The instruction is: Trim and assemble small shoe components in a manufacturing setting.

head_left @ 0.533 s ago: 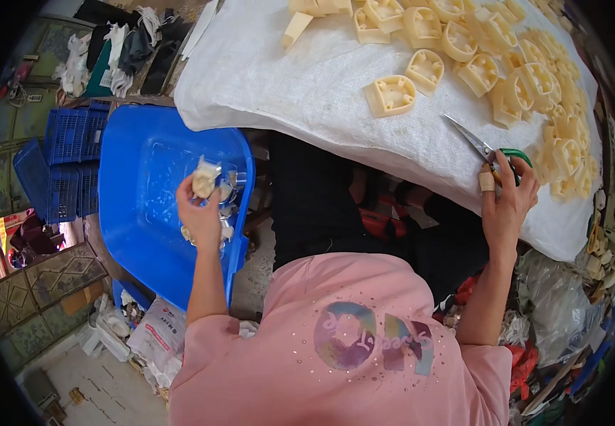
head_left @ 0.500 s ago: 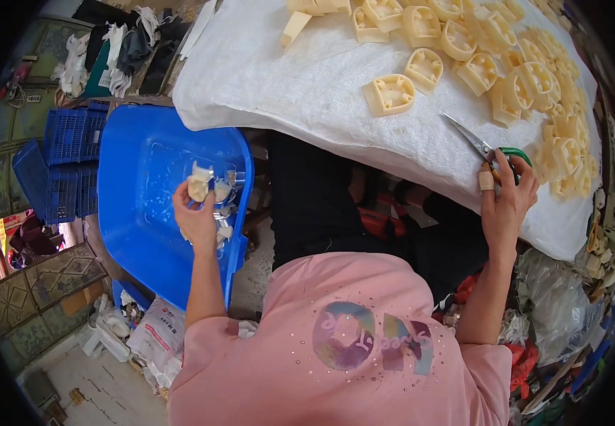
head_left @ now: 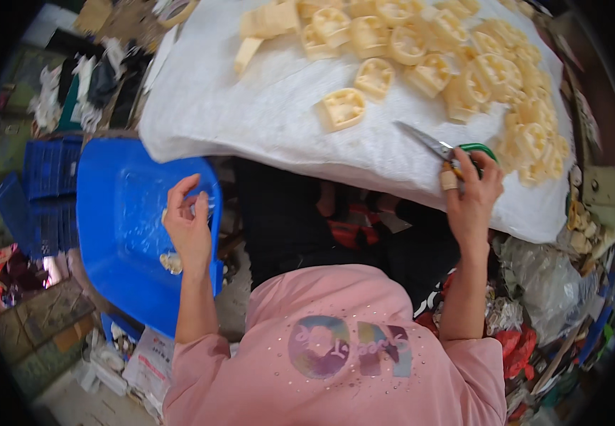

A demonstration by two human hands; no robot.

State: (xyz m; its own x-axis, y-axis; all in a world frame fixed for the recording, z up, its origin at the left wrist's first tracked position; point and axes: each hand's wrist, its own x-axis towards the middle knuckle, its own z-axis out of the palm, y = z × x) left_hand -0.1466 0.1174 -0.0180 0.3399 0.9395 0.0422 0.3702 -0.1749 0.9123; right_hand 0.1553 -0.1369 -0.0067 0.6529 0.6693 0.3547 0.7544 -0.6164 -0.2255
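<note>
My right hand point(head_left: 472, 186): closed round green-handled steel scissors point(head_left: 432, 143), blades slanting forward-left.
My left hand point(head_left: 188, 221): fingers parted over blue plastic tub point(head_left: 112, 234).
Cream arch-shaped hollow piece point(head_left: 343, 110): left of blade tips, on white woven sacking point(head_left: 243, 113).

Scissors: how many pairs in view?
1: the green-handled scissors, held by the right hand, blades over the white woven surface. Others could be hidden in the clutter around.

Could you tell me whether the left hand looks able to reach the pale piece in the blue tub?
Probably yes: the left hand hovers over the tub, and nothing visible blocks the pale piece.
</note>
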